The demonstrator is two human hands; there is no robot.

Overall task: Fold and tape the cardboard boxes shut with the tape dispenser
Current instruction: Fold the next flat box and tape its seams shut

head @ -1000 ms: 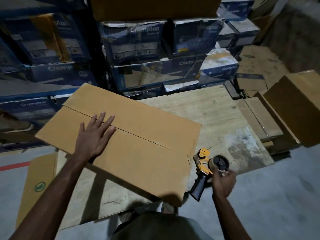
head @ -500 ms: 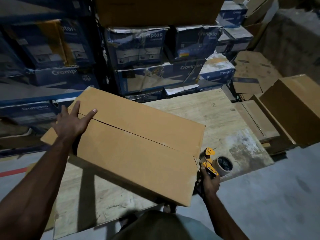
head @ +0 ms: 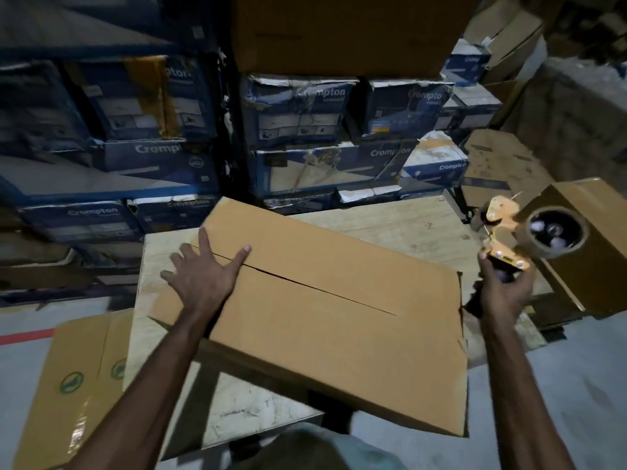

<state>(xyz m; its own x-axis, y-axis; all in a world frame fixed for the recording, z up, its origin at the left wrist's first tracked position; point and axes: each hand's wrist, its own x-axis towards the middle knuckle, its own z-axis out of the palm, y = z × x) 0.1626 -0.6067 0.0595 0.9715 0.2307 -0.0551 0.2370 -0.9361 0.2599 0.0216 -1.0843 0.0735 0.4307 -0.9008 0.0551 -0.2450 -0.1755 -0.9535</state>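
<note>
Fingers [head: 237, 261] of my left hand [head: 203, 276] are lying straight and spread on the left end of the flat brown cardboard box [head: 339, 320], across its closed flap seam. That box is sitting on the pale wooden platform [head: 390, 222]. My right hand [head: 504, 290] is gripping the yellow plastic tape dispenser [head: 502, 239] by its handle, holding it in the air just right of the box.

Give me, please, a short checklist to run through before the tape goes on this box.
1. Flaps of the cardboard box closed, meeting at the seam: ok.
2. Left hand pressing the flaps down: ok.
3. Tape dispenser gripped by the right hand: ok, held in the air right of the box.
4. Loose tape end ready: cannot tell, blurred.
5. Seam path free: not ok, the left hand lies across its left end.
</note>
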